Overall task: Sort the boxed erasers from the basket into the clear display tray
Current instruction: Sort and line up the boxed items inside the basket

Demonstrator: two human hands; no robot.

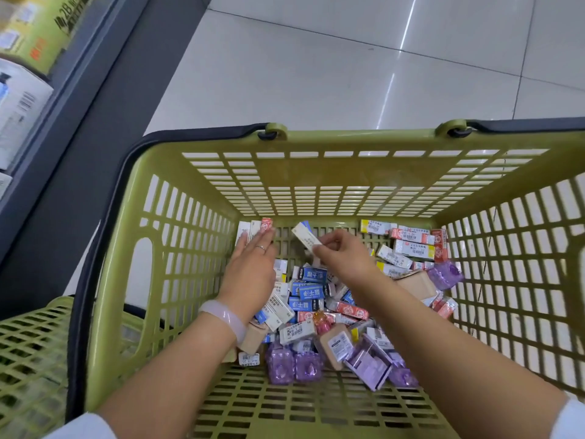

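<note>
A green slatted basket fills the view, with several boxed erasers piled on its floor in blue, red, white and yellow boxes. My left hand lies flat with straight fingers, its fingertips against a few upright boxes at the basket's far left corner. My right hand pinches a white eraser box lifted above the pile. The clear display tray is out of view.
Purple blister packs and tan cartons lie mixed in near me. A second green basket sits at lower left. Dark shelving with boxed goods runs along the left; pale floor tiles lie beyond.
</note>
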